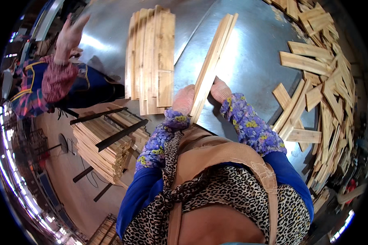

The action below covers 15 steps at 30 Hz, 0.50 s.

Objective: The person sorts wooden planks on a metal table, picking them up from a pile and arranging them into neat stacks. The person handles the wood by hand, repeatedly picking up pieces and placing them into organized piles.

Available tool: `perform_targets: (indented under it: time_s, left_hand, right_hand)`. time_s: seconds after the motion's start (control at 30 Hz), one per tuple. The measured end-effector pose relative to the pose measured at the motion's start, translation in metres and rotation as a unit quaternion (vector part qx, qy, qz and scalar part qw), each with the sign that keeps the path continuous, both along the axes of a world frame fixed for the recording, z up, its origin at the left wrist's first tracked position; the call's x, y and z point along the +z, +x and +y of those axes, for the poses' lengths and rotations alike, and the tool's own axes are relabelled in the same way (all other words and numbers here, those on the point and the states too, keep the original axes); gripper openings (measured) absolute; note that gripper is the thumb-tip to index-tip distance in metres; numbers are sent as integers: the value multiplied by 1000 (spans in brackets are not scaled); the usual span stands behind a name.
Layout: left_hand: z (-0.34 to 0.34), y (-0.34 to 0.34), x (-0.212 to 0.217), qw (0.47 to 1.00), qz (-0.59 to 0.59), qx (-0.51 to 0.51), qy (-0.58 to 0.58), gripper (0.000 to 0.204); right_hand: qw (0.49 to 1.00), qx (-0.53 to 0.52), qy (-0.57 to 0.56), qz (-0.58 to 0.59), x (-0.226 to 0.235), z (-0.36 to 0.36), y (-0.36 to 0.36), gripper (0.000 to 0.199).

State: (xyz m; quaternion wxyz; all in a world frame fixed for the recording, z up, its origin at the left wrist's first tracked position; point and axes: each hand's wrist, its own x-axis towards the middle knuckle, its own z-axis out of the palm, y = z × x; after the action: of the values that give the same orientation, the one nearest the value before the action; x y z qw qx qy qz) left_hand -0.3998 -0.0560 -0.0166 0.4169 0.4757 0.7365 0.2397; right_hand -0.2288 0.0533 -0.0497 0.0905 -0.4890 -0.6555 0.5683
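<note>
From above, your left hand (pixel 184 99) and right hand (pixel 221 90) clamp the near end of a bundle of wood strips (pixel 214 61) from either side, its length running away from you over the metal table (pixel 253 61), beside the stacked boards (pixel 151 61).

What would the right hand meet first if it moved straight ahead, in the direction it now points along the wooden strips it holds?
The right hand points up along the held strips. Beyond it lies only bare metal table; the way looks free, though depth is uncertain.
</note>
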Motion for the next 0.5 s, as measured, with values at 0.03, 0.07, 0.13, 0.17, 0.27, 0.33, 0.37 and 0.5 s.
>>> perform_targets:
  time_s: [0.03,0.07,0.13,0.17,0.27,0.33,0.37,0.5]
  left_hand:
    - [-5,-6,11,995,93,10,-18,38]
    - [-12,-11,23,982,185,19,-39,37]
    - [-27,-33,49,963,267,-48,10,39]
    - [-40,-38,48,957,286,-5,51,44]
    - [-61,-47,43,951,301,29,69,76]
    - [-65,-52,34,840,542,-17,-19,78]
    - [-78,-59,7,808,582,19,83,80]
    - [-82,-116,30,921,365,81,106,74]
  right_hand:
    - [1000,19,2,12,-6,2,-16,61]
    - [998,50,24,6,-11,2,-29,61]
    - [995,97,26,3,-7,2,-65,59]
    - [993,116,26,2,-3,-2,-83,57]
    - [988,148,-38,-35,38,-8,-131,61]
    - [965,263,-16,0,64,-15,-150,58]
    - [969,242,14,-52,52,-29,-164,60]
    - [956,288,49,-11,12,-38,-141,72]
